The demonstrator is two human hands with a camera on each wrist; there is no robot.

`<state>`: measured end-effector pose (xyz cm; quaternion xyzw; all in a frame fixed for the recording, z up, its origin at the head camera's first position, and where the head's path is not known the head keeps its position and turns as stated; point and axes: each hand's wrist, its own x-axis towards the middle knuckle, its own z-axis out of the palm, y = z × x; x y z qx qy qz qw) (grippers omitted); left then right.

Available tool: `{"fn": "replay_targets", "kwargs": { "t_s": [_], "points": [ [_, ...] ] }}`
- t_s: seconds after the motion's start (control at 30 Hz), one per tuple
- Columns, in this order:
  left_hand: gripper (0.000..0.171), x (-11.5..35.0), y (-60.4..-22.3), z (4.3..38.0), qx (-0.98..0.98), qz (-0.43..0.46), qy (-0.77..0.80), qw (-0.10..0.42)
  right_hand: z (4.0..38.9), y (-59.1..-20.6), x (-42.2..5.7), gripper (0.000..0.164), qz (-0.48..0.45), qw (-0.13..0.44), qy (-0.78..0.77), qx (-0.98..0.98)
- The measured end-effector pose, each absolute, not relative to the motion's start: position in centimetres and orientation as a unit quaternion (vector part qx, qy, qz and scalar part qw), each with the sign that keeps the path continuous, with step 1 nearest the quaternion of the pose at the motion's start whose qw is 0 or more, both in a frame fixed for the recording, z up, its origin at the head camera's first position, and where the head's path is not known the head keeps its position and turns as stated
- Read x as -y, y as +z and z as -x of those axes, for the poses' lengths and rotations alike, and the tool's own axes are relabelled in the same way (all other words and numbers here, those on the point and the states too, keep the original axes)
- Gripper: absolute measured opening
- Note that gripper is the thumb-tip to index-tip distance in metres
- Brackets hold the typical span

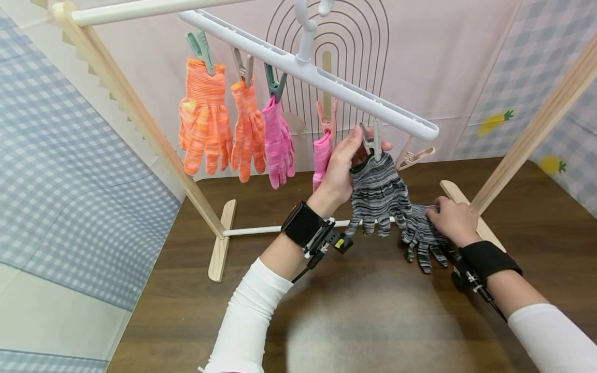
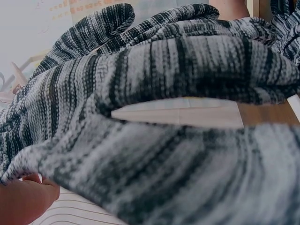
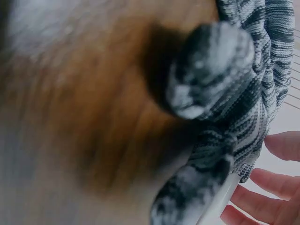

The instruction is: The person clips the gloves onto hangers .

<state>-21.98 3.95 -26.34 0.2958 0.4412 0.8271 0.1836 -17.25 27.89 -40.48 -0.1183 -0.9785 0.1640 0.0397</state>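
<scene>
In the head view a black-and-white knit glove (image 1: 380, 186) hangs fingers-down from a pale grey clothespin (image 1: 377, 141) under the white hanger (image 1: 317, 75). My left hand (image 1: 342, 168) is at its cuff, thumb and fingers about the clothespin. The same glove fills much of the left wrist view, close to the camera. Lower right, my right hand (image 1: 453, 220) holds a second black-and-white glove (image 1: 424, 235) near its edge, the glove's fingers pointing down. In the right wrist view, the right fingertips (image 3: 274, 180) meet the knit; two glove fingers are blurred up close.
Two orange gloves (image 1: 205, 124) and two pink gloves (image 1: 278, 142) hang from clothespins along the hanger's left and middle. A bare beige clothespin (image 1: 415, 155) dangles near the right end. Wooden posts (image 1: 140, 119) and a low white bar (image 1: 254, 230) frame the rack on a brown table (image 1: 364, 321).
</scene>
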Motion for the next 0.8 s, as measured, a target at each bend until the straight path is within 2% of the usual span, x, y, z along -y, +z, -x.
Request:
{"fn": "replay_targets", "kwargs": {
  "t_s": [0.2, 0.43, 0.63, 0.8],
  "points": [
    [0.032, -4.0, -26.3, 22.0, -0.456, -0.299, 0.821, 0.169, 17.6, -40.5, -27.8, 0.037, 0.118, 0.046, 0.171, 0.977],
    [0.029, -4.2, -26.0, 22.0, -0.448, -0.297, 0.823, 0.181, 17.7, -40.4, -27.5, 0.037, 0.114, 0.078, 0.164, 0.977],
    [0.026, -4.5, -25.6, 21.9, -0.470, -0.314, 0.811, 0.151, 17.9, -40.4, -27.3, 0.043, 0.118, 0.098, 0.161, 0.975],
    [0.029, -4.9, -25.2, 21.8, -0.490, -0.325, 0.797, 0.138, 18.0, -40.5, -27.2, 0.051, 0.123, 0.094, 0.162, 0.975]
  ]
}}
